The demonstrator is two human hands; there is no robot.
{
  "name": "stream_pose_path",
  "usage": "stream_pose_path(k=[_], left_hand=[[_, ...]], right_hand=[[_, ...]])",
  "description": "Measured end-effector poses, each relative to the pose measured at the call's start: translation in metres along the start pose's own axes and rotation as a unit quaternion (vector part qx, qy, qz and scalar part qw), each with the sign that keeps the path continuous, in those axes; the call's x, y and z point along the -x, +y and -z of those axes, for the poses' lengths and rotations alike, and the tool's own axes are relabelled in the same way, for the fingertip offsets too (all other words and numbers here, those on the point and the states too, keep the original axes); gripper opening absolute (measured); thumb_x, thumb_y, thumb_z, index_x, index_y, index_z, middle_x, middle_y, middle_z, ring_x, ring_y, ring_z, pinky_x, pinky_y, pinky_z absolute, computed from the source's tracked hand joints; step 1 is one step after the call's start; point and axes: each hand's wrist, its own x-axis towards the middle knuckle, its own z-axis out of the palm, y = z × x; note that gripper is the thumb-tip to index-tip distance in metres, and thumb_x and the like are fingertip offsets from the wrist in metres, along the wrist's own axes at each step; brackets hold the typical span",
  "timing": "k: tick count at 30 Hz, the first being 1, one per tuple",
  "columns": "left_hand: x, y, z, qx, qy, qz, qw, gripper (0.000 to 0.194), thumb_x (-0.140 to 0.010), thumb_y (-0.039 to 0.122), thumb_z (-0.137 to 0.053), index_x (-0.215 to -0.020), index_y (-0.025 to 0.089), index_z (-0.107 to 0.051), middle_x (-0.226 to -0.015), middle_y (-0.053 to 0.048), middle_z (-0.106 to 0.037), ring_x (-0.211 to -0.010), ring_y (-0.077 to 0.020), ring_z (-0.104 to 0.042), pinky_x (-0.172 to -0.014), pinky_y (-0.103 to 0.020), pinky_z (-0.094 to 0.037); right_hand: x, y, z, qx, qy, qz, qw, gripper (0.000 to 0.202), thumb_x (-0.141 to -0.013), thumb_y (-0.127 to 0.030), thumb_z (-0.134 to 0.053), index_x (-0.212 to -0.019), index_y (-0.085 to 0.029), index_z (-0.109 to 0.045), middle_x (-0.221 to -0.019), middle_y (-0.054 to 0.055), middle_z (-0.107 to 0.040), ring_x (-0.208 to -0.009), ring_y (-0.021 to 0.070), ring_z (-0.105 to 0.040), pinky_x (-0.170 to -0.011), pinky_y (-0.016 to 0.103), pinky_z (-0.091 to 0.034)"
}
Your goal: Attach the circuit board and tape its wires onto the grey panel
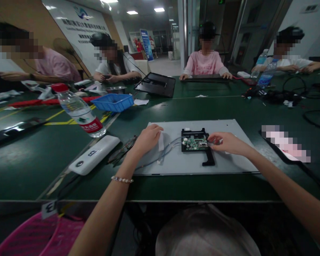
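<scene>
A pale grey panel [170, 165] lies on the green table, and a black bracket [209, 156] with a green circuit board [194, 143] sits on it. Bluish cables [166, 152] run from the board's left side toward the panel's lower left. My left hand [148, 138] rests at the panel's left part, its fingers closed beside a white strip [160, 141]; whether they grip it is unclear. At the board's right edge, my right hand [224, 141] has its fingers pinched on something small I cannot make out.
Left of the panel are a white power bank [94, 154], a water bottle [81, 112] and a blue tray [113, 102]. A phone [285, 144] lies on the right. Several people sit across the table; a pink basket [40, 236] stands below.
</scene>
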Motion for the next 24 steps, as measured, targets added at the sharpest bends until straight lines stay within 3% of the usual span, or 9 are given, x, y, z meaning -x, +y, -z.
stream_pose_path(k=[7, 13, 16, 20, 24], left_hand=[[0.0, 0.003, 0.001, 0.017, -0.007, -0.014, 1.0, 0.03, -0.09, 0.025, -0.038, -0.109, 0.018, -0.06, -0.11, -0.008, -0.057, -0.1, -0.0211, -0.055, -0.091, -0.036, -0.043], [0.0, 0.003, 0.0, 0.014, -0.013, -0.015, 1.0, 0.03, -0.09, 0.025, -0.038, -0.107, 0.017, -0.061, -0.108, -0.008, -0.058, -0.098, -0.0212, -0.056, -0.089, -0.036, -0.043], [0.0, 0.003, 0.0, 0.013, -0.015, -0.016, 1.0, 0.03, -0.09, 0.025, -0.038, -0.107, 0.018, -0.061, -0.107, -0.008, -0.058, -0.098, -0.0211, -0.056, -0.089, -0.035, -0.043], [0.0, 0.004, 0.0, 0.022, -0.022, -0.022, 0.999, 0.028, -0.089, 0.026, -0.04, -0.105, 0.018, -0.062, -0.106, -0.008, -0.058, -0.099, -0.0215, -0.055, -0.09, -0.035, -0.043], [0.001, 0.005, 0.0, 0.026, -0.022, -0.026, 0.999, 0.029, -0.089, 0.026, -0.039, -0.105, 0.018, -0.061, -0.106, -0.009, -0.058, -0.099, -0.022, -0.055, -0.091, -0.036, -0.043]], right_hand=[[0.0, 0.012, 0.006, -0.006, 0.004, -0.023, 1.0, 0.019, -0.075, -0.026, -0.061, -0.091, -0.018, -0.068, -0.077, 0.004, -0.069, -0.073, 0.0177, -0.064, -0.068, 0.029, -0.05], [0.002, 0.036, 0.022, 0.086, 0.069, -0.053, 0.993, 0.019, -0.077, -0.03, -0.06, -0.089, -0.018, -0.069, -0.082, 0.006, -0.07, -0.074, 0.0199, -0.065, -0.069, 0.032, -0.05], [0.001, 0.04, 0.025, 0.145, 0.108, -0.047, 0.983, 0.025, -0.08, -0.032, -0.057, -0.096, -0.017, -0.068, -0.095, 0.009, -0.068, -0.076, 0.0205, -0.064, -0.072, 0.035, -0.05], [-0.011, 0.024, 0.024, 0.165, 0.135, -0.002, 0.977, 0.029, -0.085, -0.03, -0.052, -0.106, -0.015, -0.065, -0.107, 0.012, -0.064, -0.084, 0.0209, -0.063, -0.079, 0.036, -0.049], [-0.04, -0.008, 0.017, 0.169, 0.087, 0.116, 0.975, 0.029, -0.086, -0.029, -0.053, -0.11, -0.017, -0.064, -0.111, 0.01, -0.063, -0.101, 0.0237, -0.059, -0.088, 0.038, -0.045]])
